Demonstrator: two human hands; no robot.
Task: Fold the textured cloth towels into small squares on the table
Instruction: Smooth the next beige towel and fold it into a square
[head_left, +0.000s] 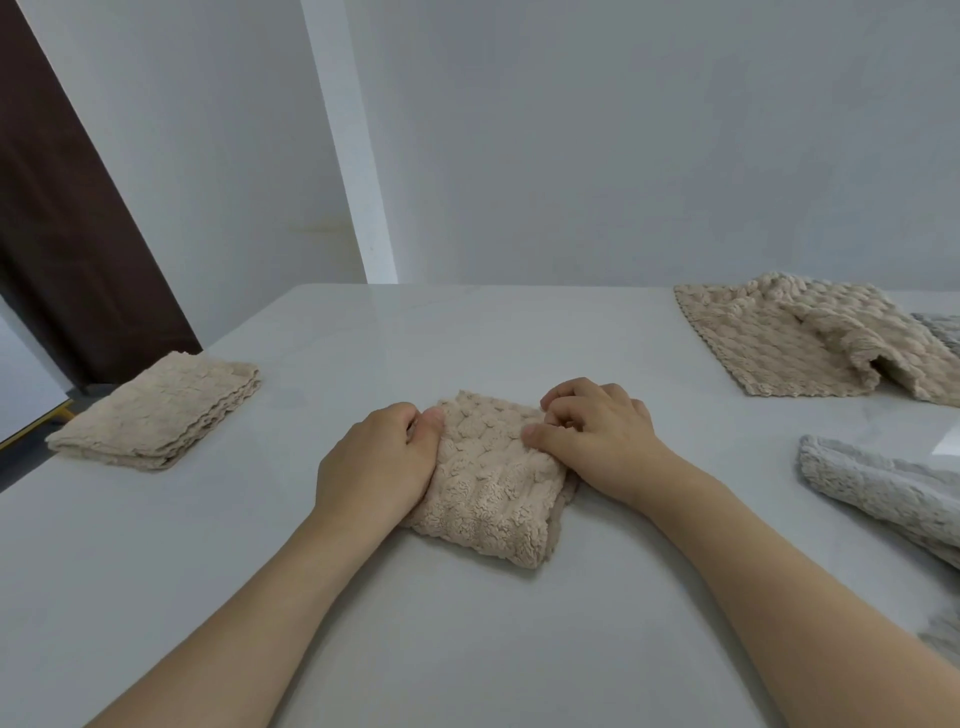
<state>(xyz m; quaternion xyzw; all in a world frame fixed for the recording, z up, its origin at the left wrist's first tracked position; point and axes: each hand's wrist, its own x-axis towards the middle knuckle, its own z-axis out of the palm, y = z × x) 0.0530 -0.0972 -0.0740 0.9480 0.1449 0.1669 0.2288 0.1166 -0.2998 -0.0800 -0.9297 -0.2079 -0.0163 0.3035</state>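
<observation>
The pale counter (493, 623) carries everything. Toward its far right corner a beige towel (769, 343) lies rumpled and unfolded; a grey towel (883, 493) spills along the right edge. A folded beige square (156, 410) sits at the left edge. Mid-counter lies the towel being folded (493, 483), thick and nearly square. The left hand (379, 462) grips its left side, fingers curled under; the right hand (597, 431) pinches its far right corner. If either lets go early, the plush layers will likely spring open. There are no containers here.

Single head-worn wide-angle view, facing forward and down, close over the table (467, 649), wall behind
</observation>
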